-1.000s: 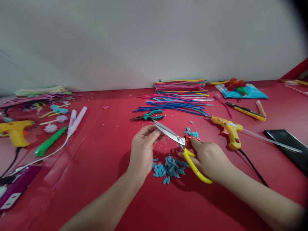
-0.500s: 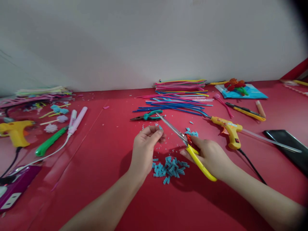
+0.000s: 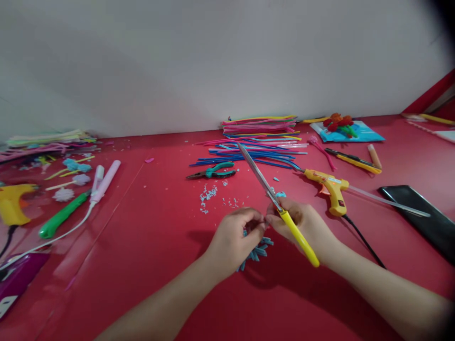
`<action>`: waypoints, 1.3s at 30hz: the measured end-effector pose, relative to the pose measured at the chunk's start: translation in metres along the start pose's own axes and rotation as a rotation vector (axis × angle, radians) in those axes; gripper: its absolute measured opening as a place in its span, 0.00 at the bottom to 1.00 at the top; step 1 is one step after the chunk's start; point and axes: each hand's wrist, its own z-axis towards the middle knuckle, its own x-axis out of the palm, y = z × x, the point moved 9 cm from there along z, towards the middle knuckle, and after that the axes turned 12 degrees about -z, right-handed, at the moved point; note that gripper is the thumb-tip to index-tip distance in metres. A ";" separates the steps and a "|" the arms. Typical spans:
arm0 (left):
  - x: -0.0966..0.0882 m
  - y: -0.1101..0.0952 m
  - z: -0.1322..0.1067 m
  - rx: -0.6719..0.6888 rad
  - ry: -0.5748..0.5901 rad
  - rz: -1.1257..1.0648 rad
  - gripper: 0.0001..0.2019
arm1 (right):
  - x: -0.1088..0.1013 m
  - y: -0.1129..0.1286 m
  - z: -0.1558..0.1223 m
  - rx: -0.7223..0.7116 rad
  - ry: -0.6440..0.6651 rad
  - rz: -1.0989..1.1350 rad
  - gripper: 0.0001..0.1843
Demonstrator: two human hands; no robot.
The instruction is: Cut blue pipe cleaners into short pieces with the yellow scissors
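My right hand grips yellow-handled scissors, whose closed blades point up and away toward the far wall. My left hand has its fingers curled in a pinch, fingertips meeting the right hand's fingertips just above a pile of short light-blue cut pieces on the red table. What the left fingers hold is hidden. The left hand covers most of the pile. Small pale-blue crumbs lie scattered a little farther out.
Teal-handled pliers and a spread of coloured pipe cleaners lie ahead. A yellow glue gun with its cord and a black phone sit to the right. On the left are a green-handled tool, a pink wand and another glue gun.
My left hand has dropped toward me onto the blue pile, meeting my right hand. The scissors have closed and swung upright. The camera has shifted slightly.
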 end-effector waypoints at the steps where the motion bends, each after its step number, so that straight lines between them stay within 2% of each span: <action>1: -0.001 -0.002 0.000 0.014 -0.007 0.009 0.05 | -0.005 -0.001 0.001 0.010 -0.032 -0.016 0.08; 3: -0.006 -0.003 0.002 0.033 -0.022 0.022 0.06 | -0.019 -0.010 0.004 0.069 -0.105 -0.055 0.09; 5: -0.011 -0.001 0.004 0.045 -0.027 0.055 0.08 | -0.028 -0.024 0.009 0.161 -0.085 -0.124 0.10; 7: -0.018 0.000 0.007 0.063 -0.036 0.104 0.11 | -0.039 -0.038 0.016 0.230 -0.069 -0.293 0.12; 10: -0.026 0.005 0.011 0.090 -0.058 0.171 0.14 | -0.049 -0.046 0.025 0.221 -0.040 -0.681 0.12; 13: -0.031 0.012 0.015 0.087 -0.078 0.233 0.11 | -0.049 -0.050 0.030 0.209 -0.030 -0.833 0.11; 15: -0.033 0.016 0.017 0.074 -0.071 0.249 0.06 | -0.047 -0.052 0.030 0.207 -0.023 -0.861 0.10; 18: -0.024 0.020 0.016 0.060 0.037 0.247 0.05 | -0.047 -0.052 0.030 0.205 -0.045 -0.907 0.13; 22: -0.003 0.010 0.009 0.126 0.216 0.263 0.07 | -0.052 -0.046 0.029 0.200 -0.110 -0.943 0.11; 27: 0.028 -0.001 -0.001 0.267 0.352 0.390 0.08 | -0.049 -0.032 0.025 0.143 -0.157 -0.759 0.07; 34: 0.046 0.008 -0.007 0.328 0.374 0.652 0.09 | -0.031 -0.016 0.016 0.032 -0.143 -0.694 0.07; 39: 0.043 0.002 -0.006 0.318 0.345 0.656 0.09 | -0.028 -0.014 0.014 0.009 -0.132 -0.624 0.08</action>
